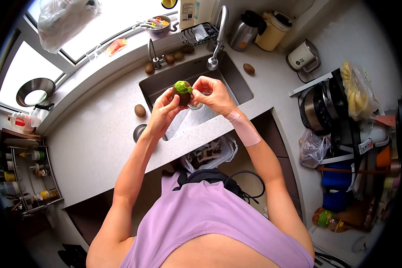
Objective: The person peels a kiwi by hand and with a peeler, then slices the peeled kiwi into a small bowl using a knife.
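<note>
Over the sink (242, 82), a kiwi (181, 95) is held up in my left hand (166, 108), with the fingers and thumb wrapped round its lower part. Its top is bare bright green flesh, while brown skin covers the rest. My right hand (213, 95) is closed in a pinch at the kiwi's right edge. What lies between those fingertips is too small to make out. A clear strip is wrapped round my right wrist. One whole kiwi (140, 110) lies on the counter left of the sink, and another kiwi (249, 69) lies to its right.
Several more kiwis (169, 59) lie behind the sink by the tall faucet (222, 31) and a small tap (153, 56). A dark round metal piece (139, 130) sits at the sink's left front. Below the counter edge hangs a white bag (229, 149) with scraps.
</note>
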Demonstrator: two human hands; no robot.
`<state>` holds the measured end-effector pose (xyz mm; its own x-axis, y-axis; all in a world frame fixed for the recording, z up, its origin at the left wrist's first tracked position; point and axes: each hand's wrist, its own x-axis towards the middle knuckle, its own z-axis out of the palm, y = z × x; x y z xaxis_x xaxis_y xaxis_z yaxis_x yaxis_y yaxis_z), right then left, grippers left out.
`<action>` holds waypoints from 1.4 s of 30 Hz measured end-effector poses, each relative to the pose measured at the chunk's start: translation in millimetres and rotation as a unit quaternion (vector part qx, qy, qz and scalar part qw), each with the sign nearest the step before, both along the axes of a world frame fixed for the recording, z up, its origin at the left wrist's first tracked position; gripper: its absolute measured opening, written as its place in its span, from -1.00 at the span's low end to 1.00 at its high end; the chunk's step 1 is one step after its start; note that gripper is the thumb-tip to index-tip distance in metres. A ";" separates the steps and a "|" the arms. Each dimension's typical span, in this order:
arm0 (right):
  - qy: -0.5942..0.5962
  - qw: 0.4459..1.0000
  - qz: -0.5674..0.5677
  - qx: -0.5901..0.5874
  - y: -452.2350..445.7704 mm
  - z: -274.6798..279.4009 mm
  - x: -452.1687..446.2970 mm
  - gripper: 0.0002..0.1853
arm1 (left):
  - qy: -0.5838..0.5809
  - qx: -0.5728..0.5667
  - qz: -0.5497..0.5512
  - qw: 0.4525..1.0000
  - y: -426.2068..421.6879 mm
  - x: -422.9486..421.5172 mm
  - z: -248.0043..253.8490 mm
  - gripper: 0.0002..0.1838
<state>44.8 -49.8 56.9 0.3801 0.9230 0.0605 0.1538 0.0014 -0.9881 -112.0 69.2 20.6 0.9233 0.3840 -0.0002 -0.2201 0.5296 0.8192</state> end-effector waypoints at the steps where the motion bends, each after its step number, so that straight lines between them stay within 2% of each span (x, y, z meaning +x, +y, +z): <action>1: 0.038 0.999 0.012 -0.003 -1.5 1.6 1.9 -0.92 | -0.002 0.001 -0.001 1.000 -0.2 0.6 1.1 -0.56; 3: 0.074 0.997 0.024 -0.006 -5.5 3.3 6.1 -0.91 | -0.016 -0.026 -0.005 1.000 -1.7 1.7 2.8 -0.54; 5: 0.175 0.984 0.006 0.013 -8.4 -0.1 12.2 -0.90 | -0.032 -0.050 -0.018 0.998 2.7 3.6 3.0 -0.52; 7: 0.186 0.983 0.004 0.010 -12.9 -6.3 23.5 -0.89 | -0.038 -0.069 -0.012 0.997 6.4 5.2 3.3 -0.49; 10: 0.094 0.993 -0.069 0.007 -13.3 -11.4 27.8 -0.89 | -0.043 -0.062 -0.012 0.997 10.3 7.4 6.6 -0.49; 12: 0.067 0.995 -0.078 0.021 -10.5 -7.4 22.8 -0.88 | -0.017 0.013 0.007 1.000 10.2 9.9 6.6 -0.49; 15: 0.035 0.994 -0.096 0.041 -2.1 1.1 13.8 -0.87 | -0.002 0.064 0.028 0.998 4.8 14.0 8.9 -0.55; 18: -0.062 0.987 -0.145 0.030 1.4 21.0 4.2 -0.90 | 0.015 0.096 0.049 0.994 2.2 17.5 9.0 -0.55; 19: -0.062 0.987 -0.144 0.030 1.4 22.4 2.7 -0.90 | 0.016 0.096 0.049 0.994 2.6 18.7 8.3 -0.55; 21: -0.153 0.975 -0.149 0.061 2.2 23.0 -0.1 -0.90 | 0.019 0.122 0.061 0.990 3.3 20.0 5.8 -0.54; 31: -0.273 0.945 -0.158 0.089 4.1 22.4 -1.3 -0.83 | 0.037 0.184 0.109 0.976 2.4 26.1 6.7 -0.51; 42: -0.267 0.946 -0.163 0.085 8.3 21.5 -2.7 -0.89 | 0.033 0.193 0.117 0.974 1.0 25.6 10.9 -0.51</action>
<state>42.1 -41.4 78.3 0.5165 0.7219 0.4605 0.6503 0.0191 -0.7594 -86.4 70.2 31.5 0.8134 0.5672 0.1290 -0.2375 0.1213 0.9638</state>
